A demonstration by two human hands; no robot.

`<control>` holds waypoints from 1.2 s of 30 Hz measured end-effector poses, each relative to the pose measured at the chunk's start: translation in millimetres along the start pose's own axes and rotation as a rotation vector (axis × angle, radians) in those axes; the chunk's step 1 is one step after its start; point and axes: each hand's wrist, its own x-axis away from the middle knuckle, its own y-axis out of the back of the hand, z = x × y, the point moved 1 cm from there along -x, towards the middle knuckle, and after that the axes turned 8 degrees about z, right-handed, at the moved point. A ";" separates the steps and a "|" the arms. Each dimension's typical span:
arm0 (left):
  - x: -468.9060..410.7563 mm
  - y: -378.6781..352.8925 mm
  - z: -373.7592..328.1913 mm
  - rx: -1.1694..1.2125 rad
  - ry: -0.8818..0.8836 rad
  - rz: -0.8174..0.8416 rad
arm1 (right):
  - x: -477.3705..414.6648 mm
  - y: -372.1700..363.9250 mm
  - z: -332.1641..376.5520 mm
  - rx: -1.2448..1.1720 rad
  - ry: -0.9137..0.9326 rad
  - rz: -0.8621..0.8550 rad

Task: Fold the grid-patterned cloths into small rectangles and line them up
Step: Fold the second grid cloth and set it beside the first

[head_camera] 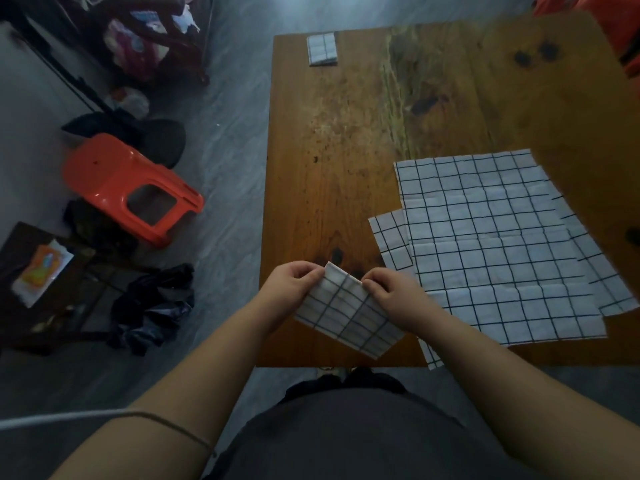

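While the wooden table [346, 150] bears a stack of unfolded grid cloths [502, 244] at its right, the half-folded grid cloth [346, 313] is held above the near edge, left hand [294, 289] and right hand [394, 296] each pinching a top corner; matching the grid lines should keep the next fold square. One finished folded rectangle [322, 50] waits at the far left corner, with nothing blocking the path there

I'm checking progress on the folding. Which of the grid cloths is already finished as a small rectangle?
The small folded cloth at the table's far left corner. The one in both hands is only partly folded; the others lie flat and open at the right.
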 end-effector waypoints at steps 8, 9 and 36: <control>-12.4 -16.3 -1.3 -0.051 -0.052 -0.094 | -14.5 -4.0 -3.1 -0.082 0.007 0.098; -14.1 -16.6 -0.7 -0.080 -0.060 -0.081 | -16.0 -3.7 -3.3 -0.100 -0.002 0.101; -18.6 -10.8 -13.4 0.036 0.047 -0.175 | -0.4 28.2 -43.8 -0.113 -0.051 0.045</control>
